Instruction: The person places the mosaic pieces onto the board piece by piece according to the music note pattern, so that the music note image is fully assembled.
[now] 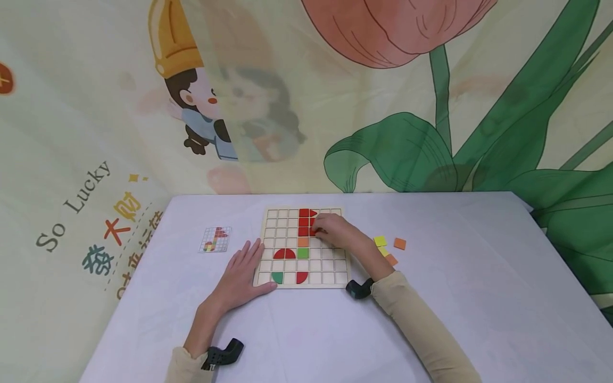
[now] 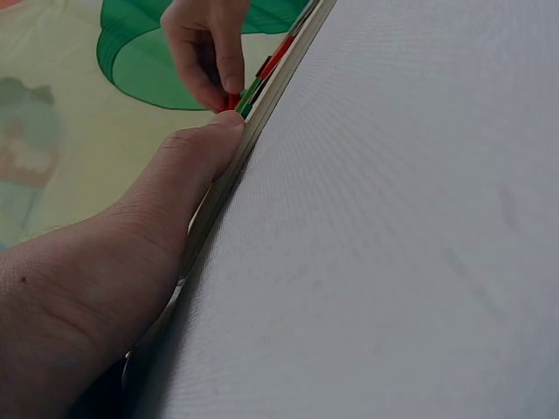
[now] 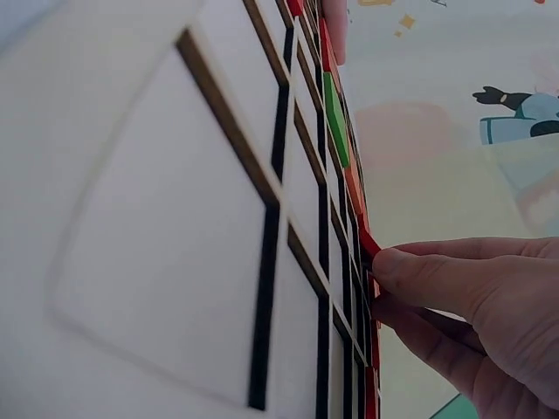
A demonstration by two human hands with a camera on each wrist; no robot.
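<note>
On table, gridded board, partly filled. Left hand, fingers extended, touches board's left edge; right hand over board, fingers pinching. Card left of board; yellow squares, orange squares right. Red piece between right fingertips, at board's far half.

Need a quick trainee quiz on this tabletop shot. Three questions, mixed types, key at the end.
1. Which hand rests along the left edge of the gridded board? A) right B) left C) neither
2. True or false: the printed card lies to the left of the board.
3. Fill in: in the head view, directly below the orange square on the board sits a ____ square.

Key:
1. B: the left hand.
2. True.
3. Green.
</note>
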